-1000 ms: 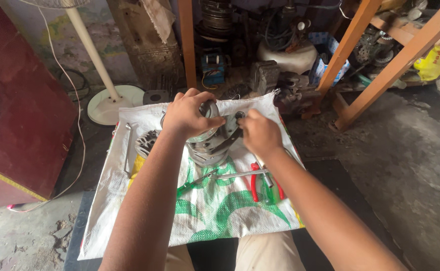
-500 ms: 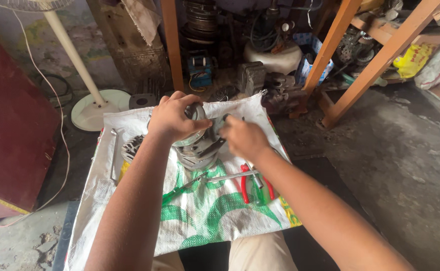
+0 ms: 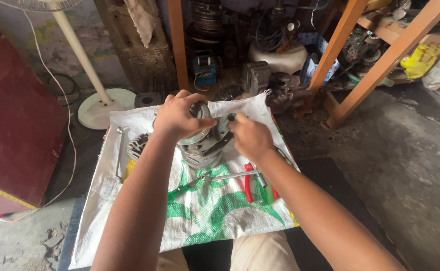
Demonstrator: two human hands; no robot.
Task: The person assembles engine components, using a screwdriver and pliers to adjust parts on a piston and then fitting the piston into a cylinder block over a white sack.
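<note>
Pliers (image 3: 248, 181) with red grips and a long steel wrench (image 3: 232, 175) lie nearest on the white-and-green woven sack (image 3: 200, 216), at 6 o'clock from the grey motor housing (image 3: 202, 145), exactly as half a second ago. Left hand (image 3: 178, 116) keeps its closed clamp over the housing top, while the right hand (image 3: 248, 136), at 3 o'clock, pinches a small dark part at its edge. Beyond, at 10 o'clock, the white fan base (image 3: 99, 106) stands; only the view has shifted, so the work proceeds unchanged.
</note>
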